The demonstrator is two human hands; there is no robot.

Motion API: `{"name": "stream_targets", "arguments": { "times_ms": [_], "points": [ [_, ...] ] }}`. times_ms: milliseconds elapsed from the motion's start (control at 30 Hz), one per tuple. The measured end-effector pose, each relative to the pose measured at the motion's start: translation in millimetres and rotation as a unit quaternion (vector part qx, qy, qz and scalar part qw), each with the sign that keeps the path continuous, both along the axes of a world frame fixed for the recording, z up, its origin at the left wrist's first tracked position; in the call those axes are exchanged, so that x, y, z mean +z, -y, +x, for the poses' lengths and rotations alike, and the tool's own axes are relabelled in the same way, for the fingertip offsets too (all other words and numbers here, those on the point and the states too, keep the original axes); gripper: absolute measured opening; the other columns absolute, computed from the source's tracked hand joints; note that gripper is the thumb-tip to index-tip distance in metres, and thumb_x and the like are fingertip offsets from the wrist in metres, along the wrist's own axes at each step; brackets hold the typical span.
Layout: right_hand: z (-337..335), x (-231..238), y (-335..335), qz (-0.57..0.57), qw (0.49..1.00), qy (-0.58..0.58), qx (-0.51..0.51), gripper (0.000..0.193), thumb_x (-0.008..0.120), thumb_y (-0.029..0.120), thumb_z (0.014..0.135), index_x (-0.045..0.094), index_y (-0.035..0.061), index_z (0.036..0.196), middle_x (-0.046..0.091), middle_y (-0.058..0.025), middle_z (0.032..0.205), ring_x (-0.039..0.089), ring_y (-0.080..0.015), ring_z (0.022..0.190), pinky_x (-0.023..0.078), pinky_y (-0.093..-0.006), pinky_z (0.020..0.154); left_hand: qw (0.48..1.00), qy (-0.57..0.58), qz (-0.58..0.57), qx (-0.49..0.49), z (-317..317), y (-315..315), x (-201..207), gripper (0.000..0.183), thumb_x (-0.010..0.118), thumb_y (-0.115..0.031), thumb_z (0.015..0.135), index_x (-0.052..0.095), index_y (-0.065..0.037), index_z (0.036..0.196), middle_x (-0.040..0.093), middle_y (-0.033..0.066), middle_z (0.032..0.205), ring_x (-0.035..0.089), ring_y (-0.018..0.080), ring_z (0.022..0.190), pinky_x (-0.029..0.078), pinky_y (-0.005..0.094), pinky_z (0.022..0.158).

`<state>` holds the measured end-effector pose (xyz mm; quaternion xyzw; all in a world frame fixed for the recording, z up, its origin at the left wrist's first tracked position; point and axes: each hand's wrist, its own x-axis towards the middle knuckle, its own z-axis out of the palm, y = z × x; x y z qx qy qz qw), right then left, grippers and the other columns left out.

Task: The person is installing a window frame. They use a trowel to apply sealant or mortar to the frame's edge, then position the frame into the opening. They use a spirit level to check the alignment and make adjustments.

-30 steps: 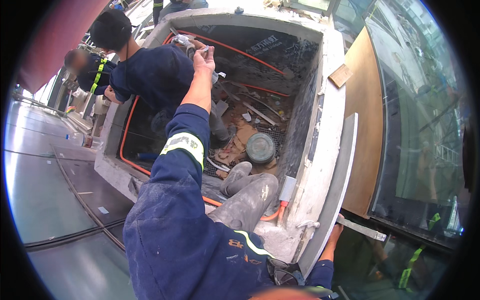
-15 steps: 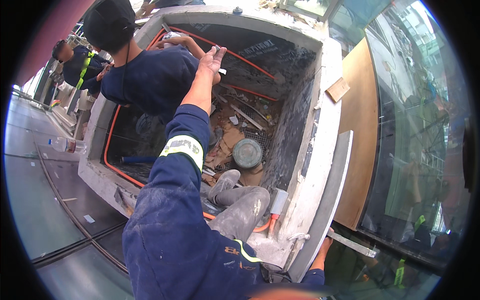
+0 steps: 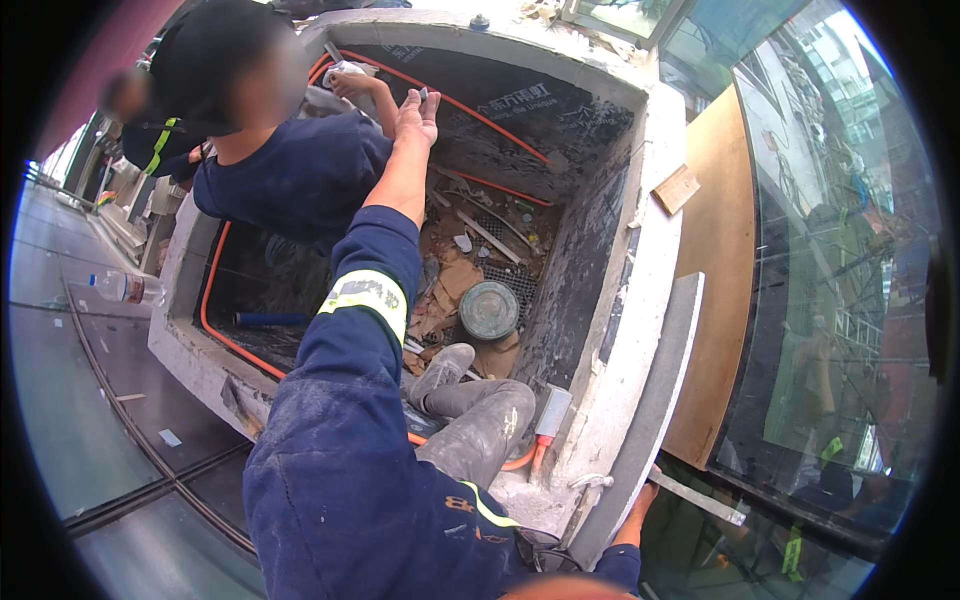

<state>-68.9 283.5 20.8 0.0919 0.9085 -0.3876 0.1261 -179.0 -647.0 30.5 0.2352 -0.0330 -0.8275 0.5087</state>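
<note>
Left arm stretched out over the concrete pit, right hand down at its rim.

The left hand [image 3: 415,108] reaches far forward, fingers pinched on a small dark object [image 3: 424,94], right beside a co-worker's hand [image 3: 352,84]. Below that hand, in the pit [image 3: 640,230], lie an orange hose [image 3: 480,118], rubble and a round green lid [image 3: 489,309]. The right hand [image 3: 636,505] grips the pit's near corner edge; its fingers are hidden.
</note>
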Motion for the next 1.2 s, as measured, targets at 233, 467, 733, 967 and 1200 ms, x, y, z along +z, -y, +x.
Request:
{"name": "stream_targets", "arguments": {
  "times_ms": [233,467,733,967,1200],
  "points": [
    [0,-2,-3,0.005,1.000,0.000,0.002,0.038,0.077,0.023,0.093,0.068,0.0093,0.128,0.074,-0.0121,0.119,0.069,-0.0267,0.114,0.053,-0.0408,0.104,0.999,0.007,-0.023,0.022,18,25,4,0.031,0.068,0.004,0.101,0.060,0.007,0.131,0.064,0.0215,0.124,0.070,0.0437,0.116,0.066,0.0422,0.104],
    [3,-4,-5,0.014,1.000,-0.002,0.006,0.040,0.077,0.024,0.094,0.068,0.0103,0.130,0.074,-0.0124,0.122,0.069,-0.0275,0.117,0.053,-0.0410,0.105,0.999,0.029,-0.013,0.040,39,32,23,0.028,0.064,-0.001,0.104,0.058,0.012,0.128,0.062,0.0243,0.126,0.070,0.0404,0.115,0.067,0.0418,0.102],
    [6,-22,-23,0.041,0.998,-0.038,0.039,0.042,0.076,0.027,0.094,0.068,0.0115,0.133,0.074,-0.0128,0.126,0.069,-0.0284,0.120,0.052,-0.0411,0.107,0.897,0.376,-0.224,-0.055,64,76,-1,0.016,0.068,-0.008,0.100,0.068,0.000,0.114,0.072,0.0120,0.097,0.074,0.0216,0.083,0.059,0.0325,0.066],
    [7,-42,-57,0.049,0.997,-0.025,0.047,0.035,0.075,0.021,0.095,0.068,0.0095,0.127,0.072,-0.0128,0.124,0.067,-0.0276,0.121,0.050,-0.0405,0.108,0.593,0.571,-0.515,-0.238,110,156,-41,0.043,0.059,0.002,0.100,0.058,0.004,0.143,0.068,0.0112,0.122,0.068,0.0207,0.113,0.057,0.0294,0.091],
    [-1,-41,-55,0.072,0.996,-0.013,0.051,0.057,0.077,0.036,0.084,0.071,0.0078,0.133,0.073,-0.0218,0.131,0.068,-0.0432,0.122,0.054,-0.0473,0.104,0.853,0.488,-0.165,-0.083,67,96,-3,0.037,0.076,-0.018,0.097,0.064,0.003,0.125,0.068,0.0170,0.110,0.069,0.0247,0.088,0.063,0.0330,0.064]
  ]
}}
